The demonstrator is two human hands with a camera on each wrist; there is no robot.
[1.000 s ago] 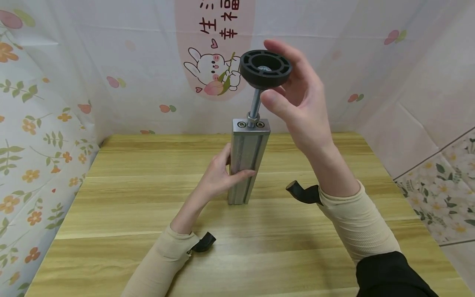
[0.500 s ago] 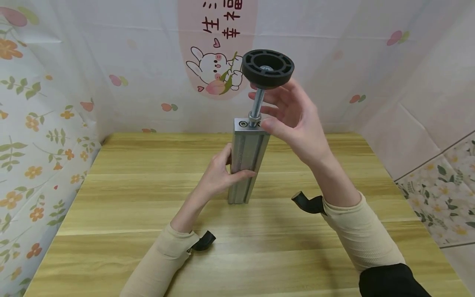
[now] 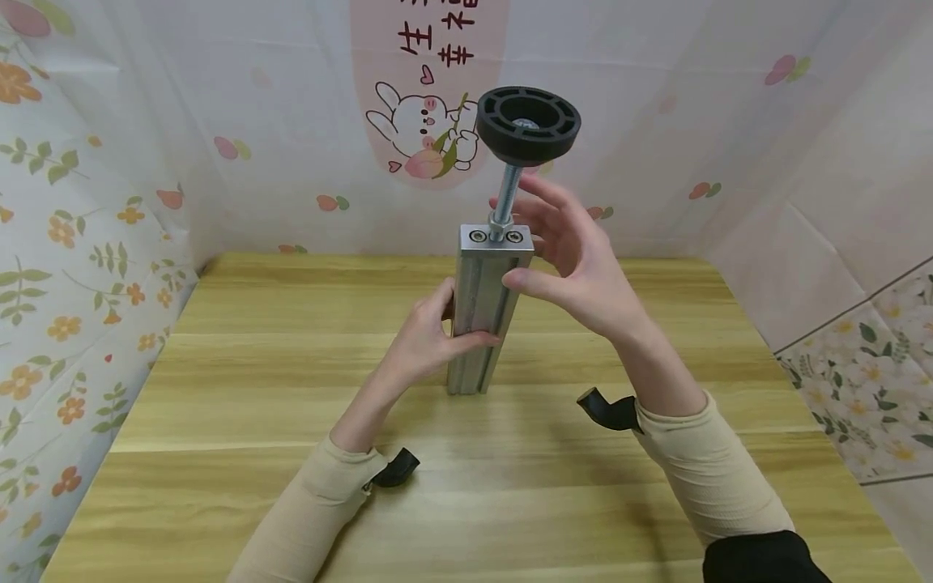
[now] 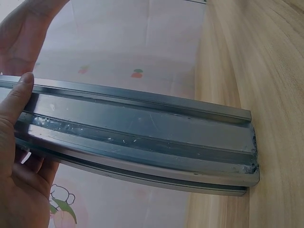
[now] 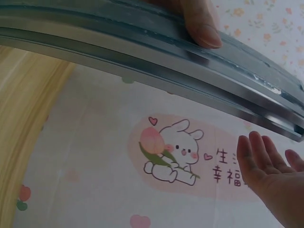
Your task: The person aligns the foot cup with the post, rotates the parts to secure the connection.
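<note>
"Where's the metal bar (image 3: 484, 300)?"

"Standing on end near the middle of the table (image 3: 255, 389), in front of the printed sheet (image 3: 277, 121)."

"So its long axis runs up and down?"

"Yes, and the top end carries a bolt (image 3: 508, 194) with a nut (image 3: 500, 224) on it, between two screws (image 3: 477, 236). A round black foot (image 3: 528, 146) caps the bolt, its ribbed face up. Only the head view has those parts."

"What does the left wrist view add?"

"The bottom end (image 4: 251, 142), down on the wood, and scratches and shiny flecks along the groove. There the bar lies crosswise in the picture, bottom end to the right."

"And the left hand (image 3: 426, 336)?"

"It grips the bar partway up: thumb across the front, fingers curled round behind. The left wrist view shows those fingers best; the head view mostly hides them."

"The right hand (image 3: 576, 267)?"

"Open beside the upper part of the bar, thumb and fingers well spread, with hold of nothing. The right wrist view shows a slim gap between fingertips and bar. From above, the thumb tip overlaps the bar's edge; I can't tell whether it touches."

"Anything else in that view?"

"The rabbit drawing (image 5: 183, 152) on the sheet, nearly upright there."
</note>
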